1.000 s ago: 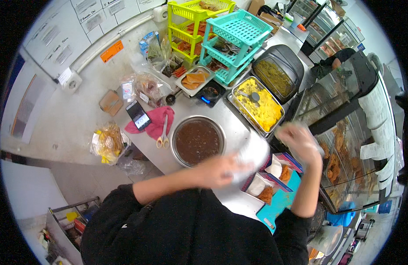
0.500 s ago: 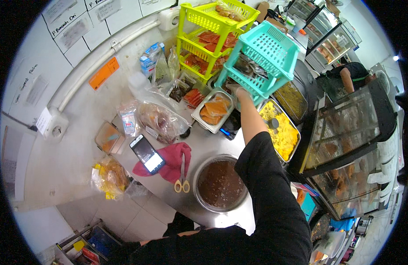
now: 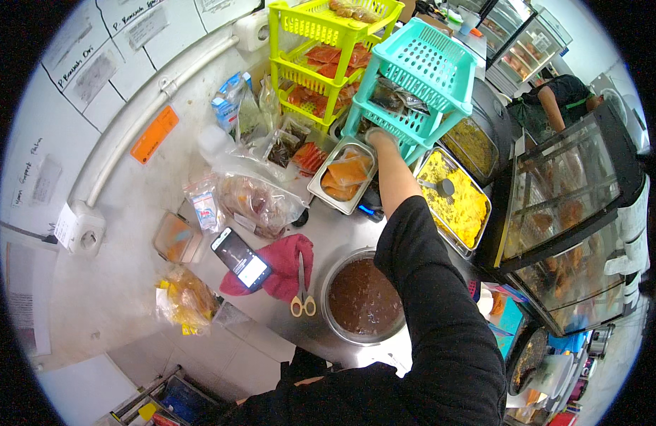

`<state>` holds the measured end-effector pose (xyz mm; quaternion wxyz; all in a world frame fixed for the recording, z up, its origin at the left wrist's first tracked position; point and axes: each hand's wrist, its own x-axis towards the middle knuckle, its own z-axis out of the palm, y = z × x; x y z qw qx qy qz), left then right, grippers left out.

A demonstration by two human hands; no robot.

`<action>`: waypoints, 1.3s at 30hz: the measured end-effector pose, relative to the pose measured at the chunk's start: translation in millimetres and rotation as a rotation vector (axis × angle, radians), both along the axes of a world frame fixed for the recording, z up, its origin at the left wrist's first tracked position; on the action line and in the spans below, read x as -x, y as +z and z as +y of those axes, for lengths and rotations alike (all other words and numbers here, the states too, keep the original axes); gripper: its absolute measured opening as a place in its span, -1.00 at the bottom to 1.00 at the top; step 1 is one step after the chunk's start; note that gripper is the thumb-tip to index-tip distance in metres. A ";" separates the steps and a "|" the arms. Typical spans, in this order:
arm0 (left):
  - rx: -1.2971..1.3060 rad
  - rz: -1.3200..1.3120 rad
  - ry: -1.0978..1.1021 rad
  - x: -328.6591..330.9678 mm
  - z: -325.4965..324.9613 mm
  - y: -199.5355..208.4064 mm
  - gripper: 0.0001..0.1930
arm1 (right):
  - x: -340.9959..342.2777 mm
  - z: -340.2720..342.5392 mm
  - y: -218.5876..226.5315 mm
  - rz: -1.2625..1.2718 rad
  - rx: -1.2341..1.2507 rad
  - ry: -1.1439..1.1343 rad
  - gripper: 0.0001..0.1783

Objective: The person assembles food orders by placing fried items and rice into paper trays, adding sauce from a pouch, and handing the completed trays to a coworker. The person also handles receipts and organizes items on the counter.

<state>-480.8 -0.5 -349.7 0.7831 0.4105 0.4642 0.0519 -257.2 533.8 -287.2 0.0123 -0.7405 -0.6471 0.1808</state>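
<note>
My right arm, in a black sleeve, stretches forward over the steel counter (image 3: 335, 238). My right hand (image 3: 379, 136) is at the lower opening of the turquoise stacked rack (image 3: 461, 99), its fingers hidden beneath the rack. Dark packets (image 3: 399, 98) lie on the rack's tier above it. Just left of the wrist stands a steel container (image 3: 318, 190) with flat orange packets (image 3: 345, 174) in it. Of my left arm only a sliver shows at the lower edge, and the left hand is out of sight. Closer to me sits a round steel bowl (image 3: 326, 312) of dark brown contents (image 3: 362, 298).
Scissors (image 3: 302, 295) and a phone (image 3: 241, 259) lie on a maroon cloth (image 3: 282, 273). Bagged food (image 3: 260, 202) and a yellow-green rack (image 3: 328, 28) stand behind. To the right are a tray of yellow food (image 3: 455, 206), a glass display case (image 3: 562, 199) and another person (image 3: 555, 106).
The view has shifted slightly. My right hand remains at the turquoise rack's lower opening, its wrist a little farther left relative to the rack.
</note>
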 end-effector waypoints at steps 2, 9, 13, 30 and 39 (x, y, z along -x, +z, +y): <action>-0.001 -0.001 -0.005 -5.7 -1.0 1.4 -0.38 | -5.9 -2.1 0.7 0.014 0.001 -0.010 -0.58; 0.037 0.034 -0.006 -20.0 -12.9 -4.4 -0.38 | -14.3 -1.1 -1.7 0.049 -0.001 -0.034 -0.58; 0.065 0.050 -0.005 -31.0 -18.9 -9.1 -0.38 | -17.4 -4.5 -8.3 0.069 -0.001 -0.046 -0.58; 0.078 -0.112 -0.442 -195.9 -53.4 60.7 -0.37 | -131.6 -273.3 151.7 0.081 -0.248 0.285 -0.48; -0.743 -0.501 0.078 -226.5 -7.9 150.4 -0.40 | -352.8 -457.3 148.1 -0.315 0.538 -0.030 -0.34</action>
